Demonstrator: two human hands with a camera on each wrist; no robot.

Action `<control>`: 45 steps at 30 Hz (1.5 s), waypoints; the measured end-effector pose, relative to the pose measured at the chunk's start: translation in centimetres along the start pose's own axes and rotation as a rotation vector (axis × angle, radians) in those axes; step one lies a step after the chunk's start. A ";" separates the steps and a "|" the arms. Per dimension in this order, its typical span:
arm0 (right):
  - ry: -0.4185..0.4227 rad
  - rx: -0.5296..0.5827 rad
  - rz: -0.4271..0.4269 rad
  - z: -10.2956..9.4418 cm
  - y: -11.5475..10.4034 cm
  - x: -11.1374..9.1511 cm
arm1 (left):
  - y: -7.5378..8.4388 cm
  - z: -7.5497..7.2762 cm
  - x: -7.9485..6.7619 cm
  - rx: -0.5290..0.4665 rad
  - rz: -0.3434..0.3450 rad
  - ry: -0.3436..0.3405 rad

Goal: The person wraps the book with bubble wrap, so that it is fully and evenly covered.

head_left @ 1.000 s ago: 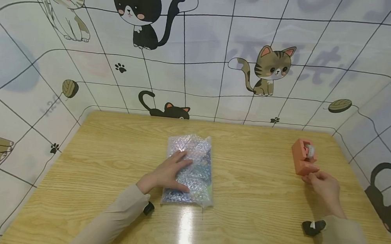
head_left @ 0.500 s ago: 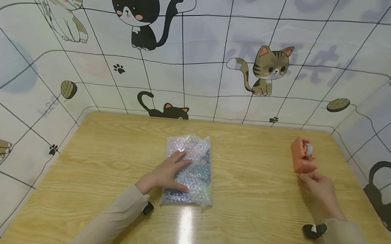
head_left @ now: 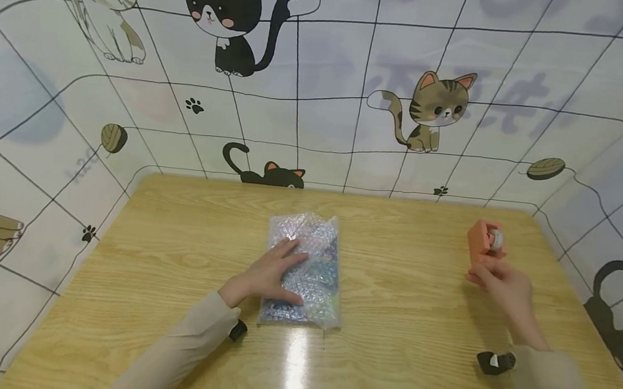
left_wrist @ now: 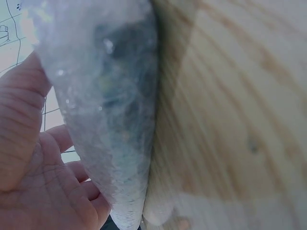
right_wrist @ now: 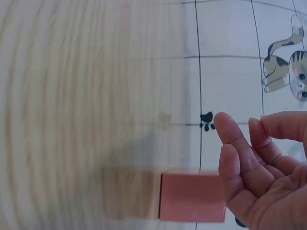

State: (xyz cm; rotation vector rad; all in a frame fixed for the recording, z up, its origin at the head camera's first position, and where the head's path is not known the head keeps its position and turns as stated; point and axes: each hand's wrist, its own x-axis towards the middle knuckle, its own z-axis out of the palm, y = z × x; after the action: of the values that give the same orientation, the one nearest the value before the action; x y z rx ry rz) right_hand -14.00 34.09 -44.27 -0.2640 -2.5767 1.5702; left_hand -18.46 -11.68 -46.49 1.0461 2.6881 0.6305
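Observation:
A flat packet in bubble wrap (head_left: 318, 270) lies on the table, with blue and green showing through the wrap. My left hand (head_left: 270, 273) rests on its left part, fingers spread. In the left wrist view, the packet (left_wrist: 115, 96) stands beside my left palm and thumb. At the far right is a coral tape dispenser (head_left: 477, 242) with a roll of tape (head_left: 495, 239). My right hand (head_left: 505, 291) is at its front end and hides the cutter. The thumb and index fingertips (right_wrist: 256, 125) come together near the dispenser's front face (right_wrist: 192, 197); I cannot tell whether tape is between them.
A wooden table (head_left: 205, 366) carries the packet and the dispenser, which stand well apart. A wall covering with cartoon cats (head_left: 438, 106) rises behind and at both sides. A dark wrist camera (head_left: 495, 362) sits at the right cuff, another at the left.
My right hand has moved up and slightly left over the dispenser's front end, covering the cutter that showed before. The left hand stays on the packet. The head view has shifted slightly.

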 end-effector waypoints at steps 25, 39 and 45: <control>-0.061 -0.117 -0.157 6.3 -6.2 0.9 | 0.4 -0.3 0.0 0.000 -0.014 -0.021; -0.098 -0.082 -0.212 10.6 -8.0 1.5 | 0.2 -0.2 0.1 0.000 -0.024 -0.027; -0.137 -0.086 -0.248 12.5 -8.7 1.4 | 0.1 -0.2 0.0 0.000 -0.028 -0.026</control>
State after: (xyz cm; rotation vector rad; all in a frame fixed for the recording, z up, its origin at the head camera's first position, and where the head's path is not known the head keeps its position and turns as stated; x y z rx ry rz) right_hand -18.47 19.65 -42.28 0.1565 -2.6574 1.4386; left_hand -18.46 -11.64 -46.28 1.0074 2.6762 0.6072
